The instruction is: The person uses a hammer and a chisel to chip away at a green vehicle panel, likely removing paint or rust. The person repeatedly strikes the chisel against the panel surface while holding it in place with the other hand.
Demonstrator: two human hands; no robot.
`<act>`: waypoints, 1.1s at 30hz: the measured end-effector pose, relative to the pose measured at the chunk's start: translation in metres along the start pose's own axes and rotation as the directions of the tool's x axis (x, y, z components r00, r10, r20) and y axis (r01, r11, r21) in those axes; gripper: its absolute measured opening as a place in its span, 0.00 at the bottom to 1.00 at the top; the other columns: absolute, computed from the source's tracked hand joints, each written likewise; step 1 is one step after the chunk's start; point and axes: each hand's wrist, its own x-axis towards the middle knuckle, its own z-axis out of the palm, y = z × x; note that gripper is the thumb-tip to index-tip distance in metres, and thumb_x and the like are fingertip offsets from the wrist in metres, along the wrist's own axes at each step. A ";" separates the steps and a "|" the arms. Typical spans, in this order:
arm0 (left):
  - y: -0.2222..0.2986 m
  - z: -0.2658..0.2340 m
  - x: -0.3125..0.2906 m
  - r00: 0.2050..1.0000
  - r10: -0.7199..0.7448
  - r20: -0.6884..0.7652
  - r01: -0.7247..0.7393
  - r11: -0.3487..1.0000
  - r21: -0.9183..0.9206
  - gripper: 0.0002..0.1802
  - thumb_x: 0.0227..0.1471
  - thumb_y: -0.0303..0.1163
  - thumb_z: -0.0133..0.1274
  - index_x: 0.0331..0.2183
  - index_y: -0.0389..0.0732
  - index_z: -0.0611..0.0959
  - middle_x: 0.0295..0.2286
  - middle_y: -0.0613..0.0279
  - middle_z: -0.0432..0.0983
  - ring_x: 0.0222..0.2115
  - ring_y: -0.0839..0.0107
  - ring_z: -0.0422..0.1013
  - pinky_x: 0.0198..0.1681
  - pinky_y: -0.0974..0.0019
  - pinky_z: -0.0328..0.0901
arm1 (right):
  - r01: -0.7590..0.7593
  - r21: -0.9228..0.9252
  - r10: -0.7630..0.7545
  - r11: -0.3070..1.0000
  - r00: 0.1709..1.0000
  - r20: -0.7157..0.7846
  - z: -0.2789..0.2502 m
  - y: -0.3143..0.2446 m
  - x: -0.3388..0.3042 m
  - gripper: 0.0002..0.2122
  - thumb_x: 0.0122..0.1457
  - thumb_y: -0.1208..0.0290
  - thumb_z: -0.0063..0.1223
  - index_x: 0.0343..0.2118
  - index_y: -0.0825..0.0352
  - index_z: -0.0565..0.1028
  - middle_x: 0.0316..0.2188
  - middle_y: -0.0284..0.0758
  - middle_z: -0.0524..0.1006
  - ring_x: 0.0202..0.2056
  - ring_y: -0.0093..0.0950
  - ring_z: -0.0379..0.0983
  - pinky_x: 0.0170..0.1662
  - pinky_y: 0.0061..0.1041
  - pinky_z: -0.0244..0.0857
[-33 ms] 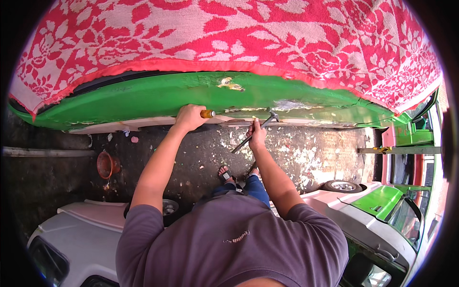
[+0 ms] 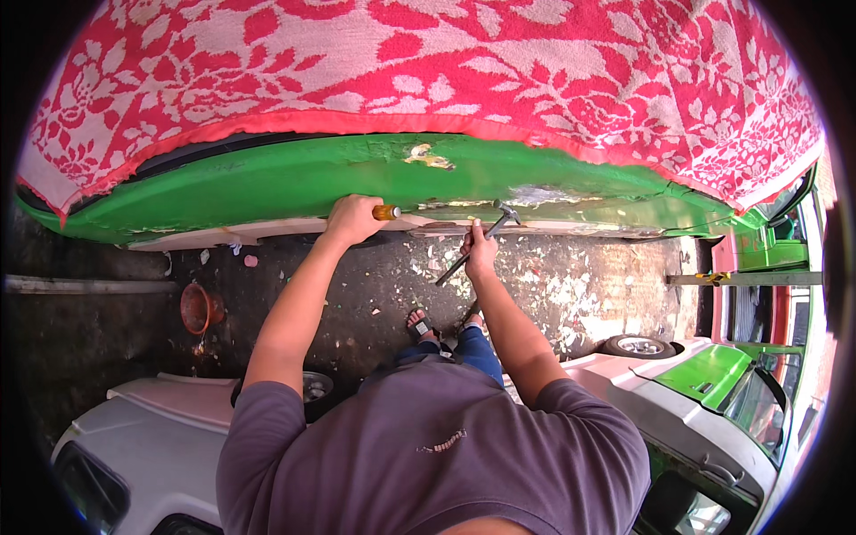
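My left hand (image 2: pixel 354 220) is closed around a tool with an amber, dark-ended handle (image 2: pixel 386 212); its working end is hidden by my fingers and the car body. The fist rests at the lower part of the green car panel (image 2: pixel 294 174). My right hand (image 2: pixel 480 251) grips a dark-handled hammer (image 2: pixel 506 213) partway along its shaft. The hammer head is close to the panel's lower edge, to the right of my left hand. Bare, chipped patches (image 2: pixel 430 157) show in the green paint, and a pale pink strip (image 2: pixel 201 237) runs beneath it.
A red and pale pink floral blanket (image 2: pixel 428 62) covers the car's upper part. Paint flakes (image 2: pixel 571 303) litter the dark floor. An orange-red bucket (image 2: pixel 201 308) stands at left. Behind me are a white and pink vehicle (image 2: pixel 160 437) and a green and white one (image 2: pixel 704 374).
The hammer in my right hand has shifted very slightly, its head a little up and to the left. My left hand has stayed in place.
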 end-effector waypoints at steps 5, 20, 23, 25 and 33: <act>0.002 -0.003 0.006 0.999 -0.028 0.037 0.026 0.999 0.033 0.13 0.38 0.39 0.62 0.23 0.39 0.81 0.22 0.50 0.76 0.24 0.52 0.73 0.29 0.54 0.67 | 0.108 -0.107 -0.102 0.988 0.993 0.068 0.019 -0.011 0.001 0.09 0.56 0.68 0.60 0.30 0.67 0.73 0.16 0.28 0.68 0.13 0.16 0.57 0.15 0.17 0.49; 0.007 -0.009 0.008 0.998 -0.046 0.039 0.045 0.999 0.020 0.14 0.41 0.42 0.61 0.23 0.40 0.82 0.21 0.50 0.76 0.24 0.51 0.73 0.29 0.54 0.67 | 0.181 -0.028 -0.181 0.983 0.983 -0.025 0.051 0.000 0.020 0.14 0.57 0.63 0.58 0.29 0.69 0.71 0.23 0.39 0.76 0.12 0.20 0.60 0.16 0.21 0.54; 0.003 -0.005 0.007 1.000 -0.015 -0.001 0.015 1.000 -0.003 0.15 0.41 0.41 0.61 0.21 0.38 0.80 0.19 0.50 0.74 0.22 0.51 0.71 0.27 0.54 0.65 | 0.168 0.029 -0.168 0.985 0.986 -0.013 0.049 0.002 0.021 0.14 0.58 0.62 0.57 0.30 0.70 0.71 0.24 0.40 0.77 0.12 0.21 0.60 0.16 0.21 0.54; 0.001 -0.003 0.007 1.000 -0.003 -0.018 0.003 1.000 -0.011 0.15 0.41 0.41 0.61 0.19 0.38 0.79 0.18 0.50 0.73 0.21 0.51 0.71 0.26 0.55 0.64 | 0.147 0.063 -0.146 0.987 0.989 -0.011 0.048 0.001 0.021 0.14 0.58 0.61 0.56 0.29 0.69 0.71 0.25 0.40 0.77 0.12 0.22 0.61 0.17 0.22 0.55; 0.003 -0.005 0.007 1.000 0.004 -0.020 -0.004 1.000 -0.029 0.14 0.40 0.40 0.61 0.20 0.38 0.80 0.18 0.50 0.73 0.21 0.51 0.71 0.26 0.54 0.65 | 0.067 0.063 -0.065 0.996 0.997 -0.036 0.050 -0.005 0.018 0.12 0.56 0.63 0.54 0.31 0.69 0.72 0.26 0.40 0.77 0.12 0.24 0.62 0.16 0.23 0.56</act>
